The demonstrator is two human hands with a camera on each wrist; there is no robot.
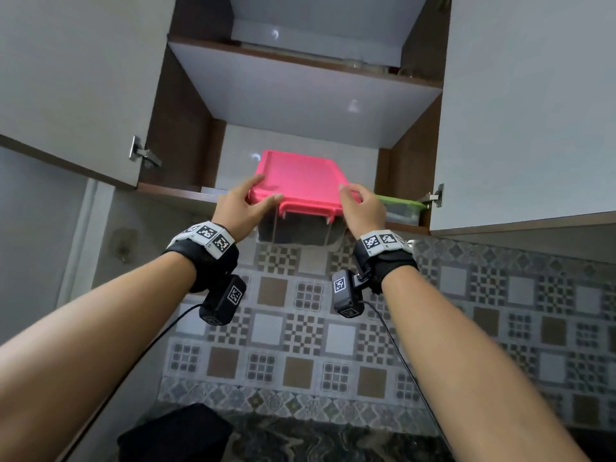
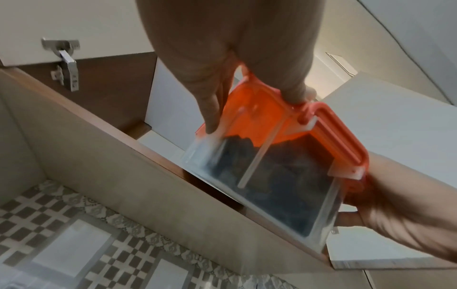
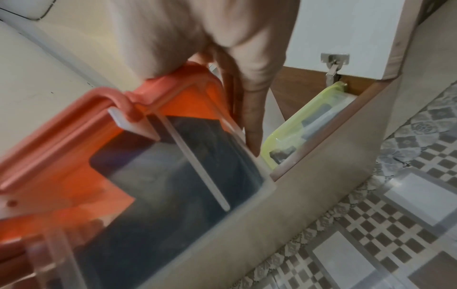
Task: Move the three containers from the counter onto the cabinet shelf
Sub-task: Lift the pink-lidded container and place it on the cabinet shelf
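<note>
The pink-lidded container (image 1: pixel 300 198) is being held up at the front edge of the cabinet shelf (image 1: pixel 186 195), gripped at its two near corners: the left hand (image 1: pixel 248 203) is curled round the left corner, thumb on the lid, and the right hand (image 1: pixel 361 208) is clamped on the right corner. Its near part hangs out past the shelf edge, so the placing step is judged to be in hand; a level push inward is called for next, with clearance kept from the green-lidded container (image 1: pixel 403 206) already lodged at the shelf's right end. A clear, ribbed, hard plastic box is seen, rectangular, something dark inside; the lid is glossy, rimmed, with snap-on latches. A third container is not seen.
</note>
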